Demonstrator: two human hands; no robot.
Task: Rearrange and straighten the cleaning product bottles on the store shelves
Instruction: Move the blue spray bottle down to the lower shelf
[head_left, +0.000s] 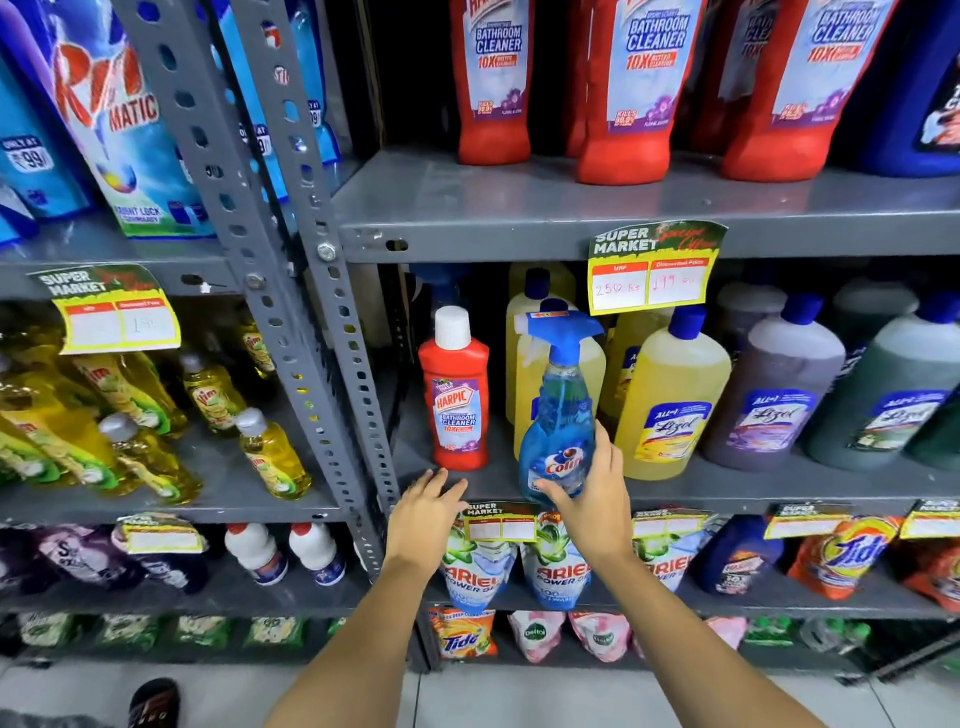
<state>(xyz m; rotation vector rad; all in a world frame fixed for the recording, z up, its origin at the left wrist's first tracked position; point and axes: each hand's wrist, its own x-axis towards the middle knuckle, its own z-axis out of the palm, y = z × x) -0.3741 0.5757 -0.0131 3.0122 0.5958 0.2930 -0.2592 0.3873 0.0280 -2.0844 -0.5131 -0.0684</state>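
My right hand (592, 499) grips the lower body of a blue Colin spray bottle (558, 410), held upright at the front edge of the middle grey shelf (727, 486). My left hand (423, 512) hovers with fingers spread just below a small red Harpic bathroom cleaner bottle (456, 395) with a white cap, which stands upright on the same shelf. It holds nothing. Behind and right of the spray bottle stand yellow Lizol bottles (670, 395), then a purple one (774, 384) and a green one (883, 395).
Large red bathroom cleaner bottles (623, 88) line the shelf above. A price tag (652, 270) hangs from that shelf's edge. Yellow Vim bottles (270, 452) lie jumbled on the left bay. Ariel pouches (556, 566) sit below. A perforated upright post (332, 364) divides the bays.
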